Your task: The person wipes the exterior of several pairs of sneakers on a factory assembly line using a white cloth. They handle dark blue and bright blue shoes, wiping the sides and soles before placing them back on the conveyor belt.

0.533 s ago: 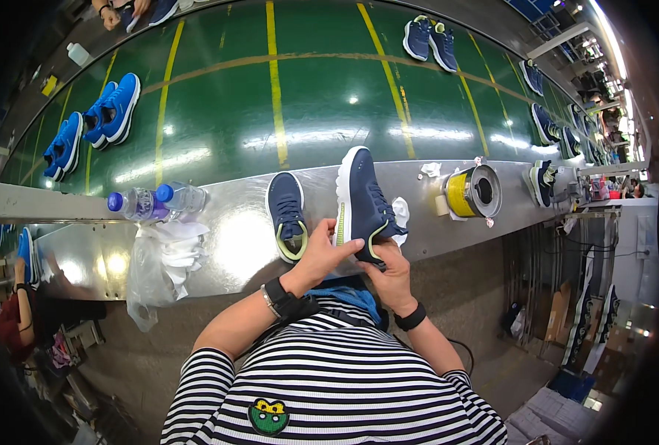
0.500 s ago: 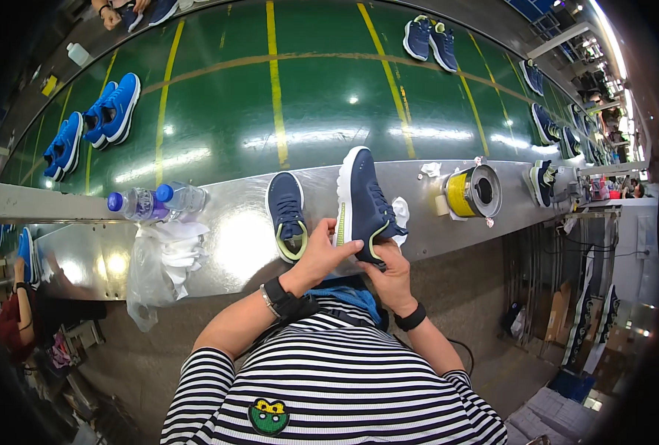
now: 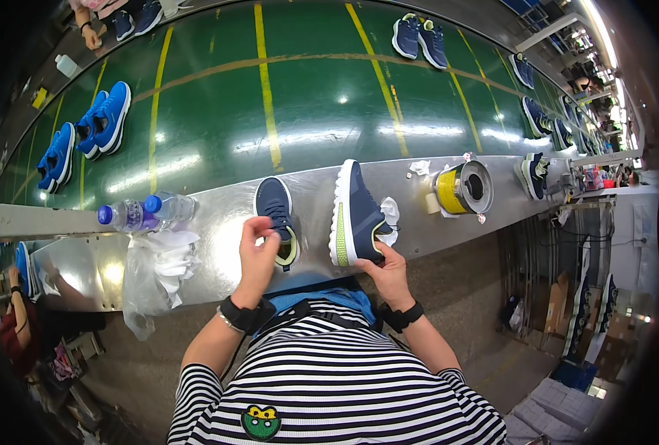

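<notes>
Behind a steel workbench (image 3: 448,222), a green conveyor belt (image 3: 307,96) is seen. One navy shoe (image 3: 355,215), tipped on its side at the bench edge, is gripped at the heel by the right hand (image 3: 390,274), fingers curled. A second navy shoe (image 3: 276,215) is pinched at its heel by the left hand (image 3: 256,256). Two water bottles (image 3: 145,213) are laid nearby.

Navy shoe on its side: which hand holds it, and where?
The right hand holds the navy shoe at its heel. The left hand touches the other shoe, grip unclear.
</notes>
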